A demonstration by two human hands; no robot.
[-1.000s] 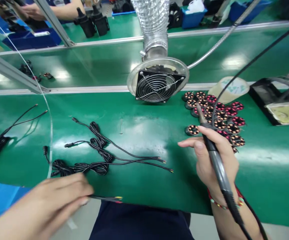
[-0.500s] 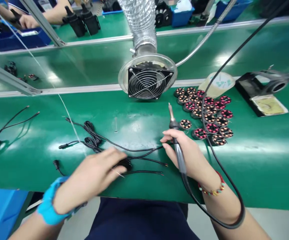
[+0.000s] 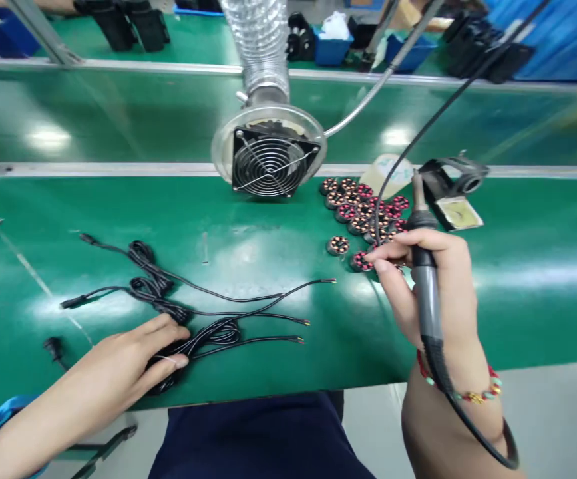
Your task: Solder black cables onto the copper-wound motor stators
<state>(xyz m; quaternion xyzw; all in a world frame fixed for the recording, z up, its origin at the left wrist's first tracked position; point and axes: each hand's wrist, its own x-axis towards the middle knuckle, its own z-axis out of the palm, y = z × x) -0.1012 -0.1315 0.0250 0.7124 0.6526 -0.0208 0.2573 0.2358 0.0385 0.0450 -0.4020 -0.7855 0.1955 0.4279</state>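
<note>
My left hand (image 3: 133, 352) is closed around a coiled black cable (image 3: 225, 332) near the front edge of the bench. Two more coiled black cables (image 3: 151, 266) lie just beyond it, and their stripped, coloured wire ends (image 3: 305, 322) point right. In my right hand (image 3: 438, 279) is a soldering iron (image 3: 426, 293), its tip pointing away from me. The thumb and fingertips of that hand reach a red-wound round coil (image 3: 361, 261); whether they grip it I cannot tell. A copper-wound coil (image 3: 338, 245) sits a little to the left, apart from the group of coils (image 3: 355, 209).
A fume extractor fan (image 3: 269, 165) hangs over the back of the bench. Behind the coils lie a pale roll-shaped container (image 3: 385, 174) and a soldering iron stand (image 3: 448, 176) with a yellow sponge (image 3: 460, 213). The iron's cord (image 3: 432, 133) runs up to the right.
My right hand has moved right with the soldering iron, over to the coils. My left hand has shifted left along with the coiled cable. The view has turned to the right.
</note>
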